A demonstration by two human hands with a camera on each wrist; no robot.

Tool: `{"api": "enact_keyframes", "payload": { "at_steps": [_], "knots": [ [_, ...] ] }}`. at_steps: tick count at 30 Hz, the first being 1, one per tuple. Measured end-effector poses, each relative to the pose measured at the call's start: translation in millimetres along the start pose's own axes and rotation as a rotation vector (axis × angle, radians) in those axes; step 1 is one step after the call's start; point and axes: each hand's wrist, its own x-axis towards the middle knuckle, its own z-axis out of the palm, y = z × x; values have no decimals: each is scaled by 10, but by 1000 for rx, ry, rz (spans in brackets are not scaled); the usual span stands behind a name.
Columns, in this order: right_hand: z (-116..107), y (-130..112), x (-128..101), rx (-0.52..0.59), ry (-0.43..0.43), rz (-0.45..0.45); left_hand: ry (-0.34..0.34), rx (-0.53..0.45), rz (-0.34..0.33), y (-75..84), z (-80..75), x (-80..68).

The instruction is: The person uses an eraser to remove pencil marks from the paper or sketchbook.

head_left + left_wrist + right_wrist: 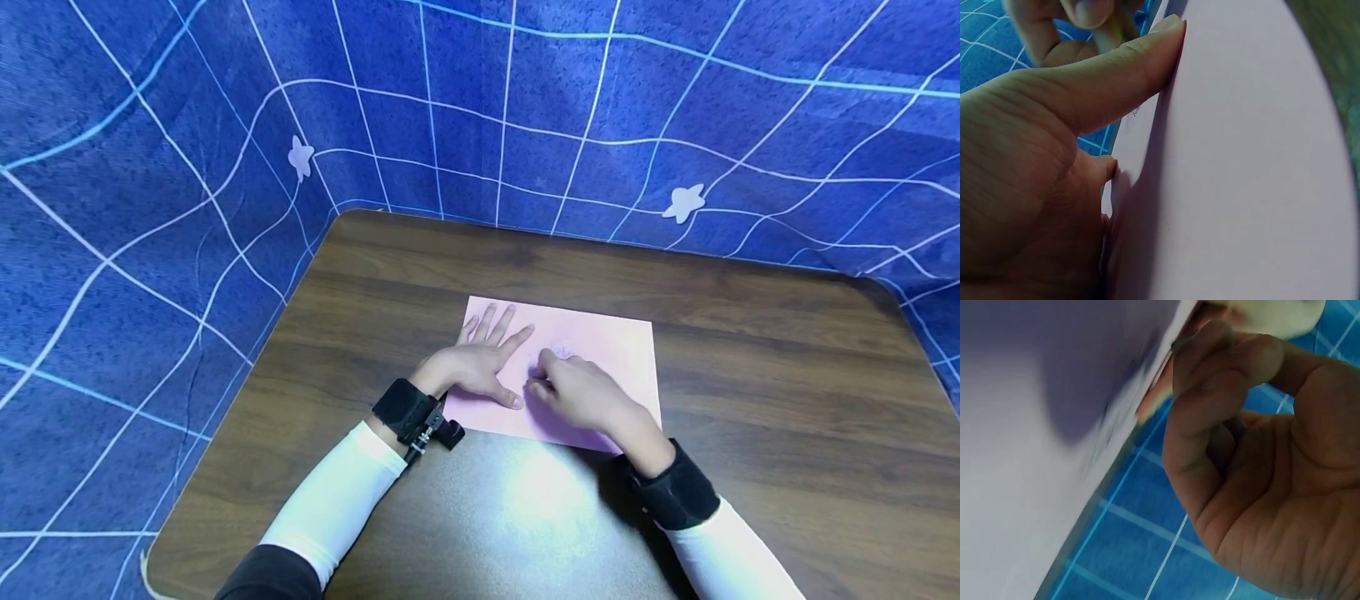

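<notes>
A sheet of pink paper (618,346) lies on the wooden table with faint scribbled marks (562,347) near its middle. On its left part my left hand (480,364) rests flat, fingers spread and thumb stretched toward the right hand. My right hand (585,393) is over the middle of the sheet, its fingers curled together close to the marks. In the right wrist view a small dark tip (1176,345) shows at the pinched fingertips, against the paper. The rest of that small thing is hidden in the fingers, and I cannot tell its kind.
The brown wooden table (780,350) extends around the paper on all sides. A blue curtain (465,108) with white and light-blue lines and starfish shapes hangs behind it and on the left. Each wrist wears a black strap (405,408).
</notes>
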Motion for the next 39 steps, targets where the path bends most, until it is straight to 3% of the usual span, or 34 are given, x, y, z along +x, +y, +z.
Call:
{"api": "enact_keyframes", "payload": {
  "at_steps": [4,11,18,27,34,39],
  "knots": [
    [103,-98,38,-14,44,-41,6,-1,8,11,-6,5],
    [71,-48,29,-20,27,21,-6,5,-2,24,-12,20],
    [-91,233,-2,68,-60,103,-12,-13,-1,34,3,27],
    [-277,583,-73,70,-72,187,-8,-42,-11,-3,-16,12],
    [-279,447,-94,-50,-116,163,-18,-42,-24,-23,7,17],
    [-199,292,-96,-79,-66,132,-11,-39,-15,-5,-5,21]
  ]
}}
